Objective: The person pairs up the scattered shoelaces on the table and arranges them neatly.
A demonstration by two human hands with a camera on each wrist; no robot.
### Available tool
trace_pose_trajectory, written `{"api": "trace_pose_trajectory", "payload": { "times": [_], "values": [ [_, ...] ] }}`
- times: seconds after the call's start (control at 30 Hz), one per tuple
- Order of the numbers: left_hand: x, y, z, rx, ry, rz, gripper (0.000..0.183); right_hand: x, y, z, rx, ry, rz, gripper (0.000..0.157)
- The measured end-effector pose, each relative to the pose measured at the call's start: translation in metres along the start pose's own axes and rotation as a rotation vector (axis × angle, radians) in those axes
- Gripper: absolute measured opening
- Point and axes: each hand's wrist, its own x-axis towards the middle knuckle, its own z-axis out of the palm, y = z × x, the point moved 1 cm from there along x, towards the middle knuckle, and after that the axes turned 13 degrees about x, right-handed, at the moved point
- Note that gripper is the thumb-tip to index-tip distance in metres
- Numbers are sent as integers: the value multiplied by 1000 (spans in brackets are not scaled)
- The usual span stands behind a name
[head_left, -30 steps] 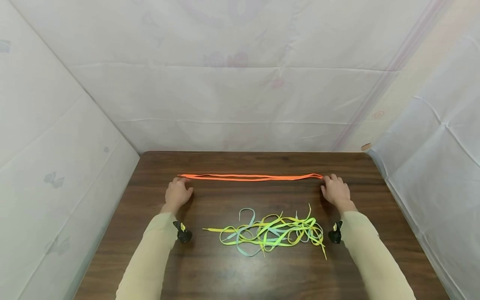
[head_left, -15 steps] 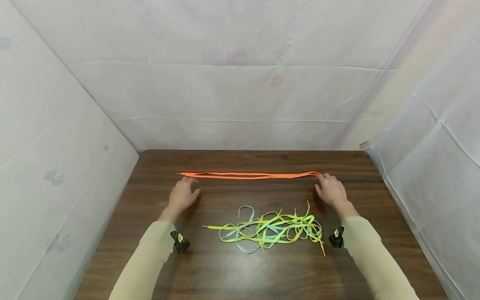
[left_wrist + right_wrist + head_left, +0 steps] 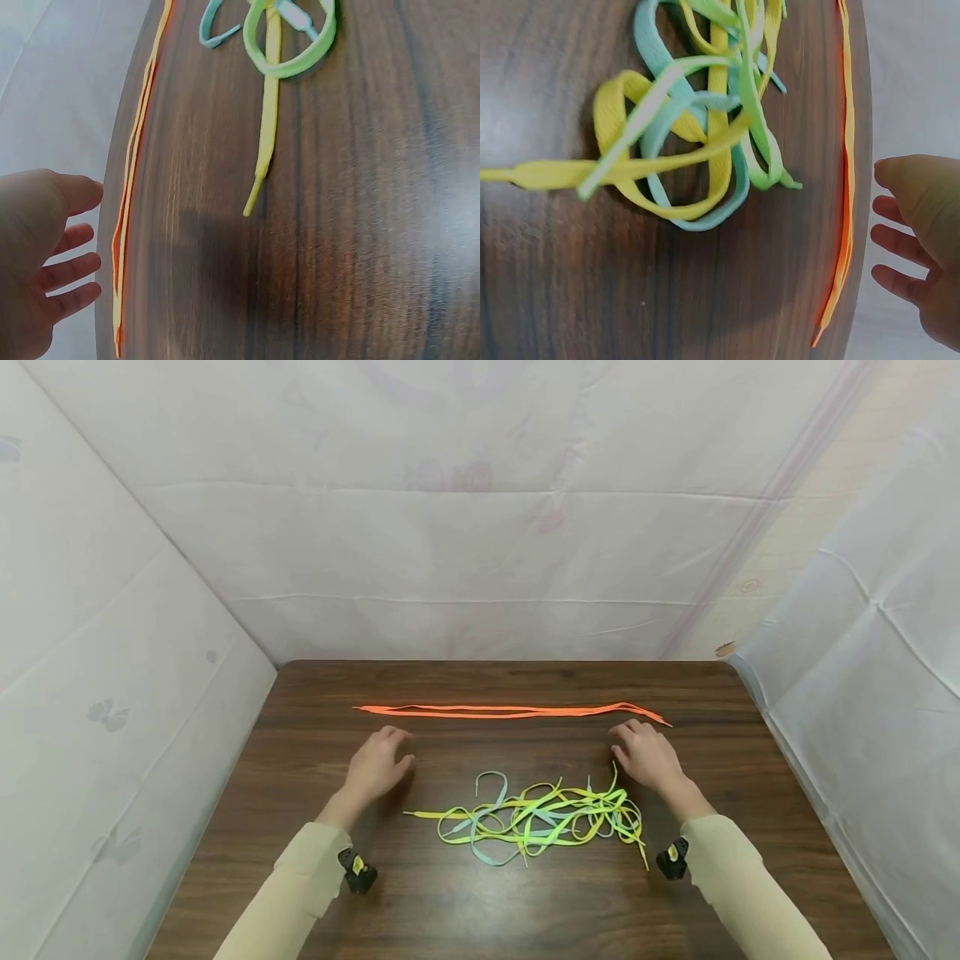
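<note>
A doubled orange shoelace (image 3: pixel 480 712) lies stretched left to right near the table's far edge, its right ends bent slightly toward the person. My left hand (image 3: pixel 375 764) hovers just on the near side of its left part, fingers loosely spread and holding nothing. On the other side, my right hand (image 3: pixel 647 753) is likewise free, between the orange lace and a tangle of shoelaces (image 3: pixel 536 818) in yellow, green and pale blue. In the right wrist view the fingers (image 3: pixel 900 244) are apart from the orange lace (image 3: pixel 847 187). The left wrist view shows a yellow lace tip (image 3: pixel 264 142) reaching out of the tangle.
The brown wooden table (image 3: pixel 450 910) carries all the laces. White printed sheeting (image 3: pixel 480 568) hangs behind it and along both sides. A small brown patch (image 3: pixel 725 649) shows beyond the far right corner. Each wrist wears a black camera (image 3: pixel 358 870).
My right hand has let go of the orange lace's right end and moved left and nearer, uncovering the tips. My left hand has drawn back toward me and to the right.
</note>
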Motion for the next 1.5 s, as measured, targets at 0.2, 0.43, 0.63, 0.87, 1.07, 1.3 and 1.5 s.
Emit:
{"api": "trace_pose_trajectory", "payload": {
  "times": [0.2, 0.43, 0.63, 0.87, 1.07, 1.3, 1.5],
  "values": [
    [-8, 10, 1, -5, 15, 45, 34, -4, -17, 8, 32, 8, -94, 22],
    [-18, 26, 6, -13, 80, 107, 34, -10, -42, 24, 75, 15, -211, 24],
    [-27, 40, 13, -19, 67, 136, 35, -15, -60, 38, 100, 7, -284, 22],
    [-35, 55, 18, -24, 90, 205, 34, -19, -75, 54, 74, -35, -355, 17],
    [-38, 70, 19, -35, 96, 264, 32, -21, -84, 59, 65, -70, -359, 17],
    [-44, 87, 23, -18, 116, 372, 31, -21, -86, 68, 16, -63, -376, 12],
    [-47, 100, 27, -5, 154, 463, 30, -19, -86, 71, 4, -9, -390, 6]
  ]
}}
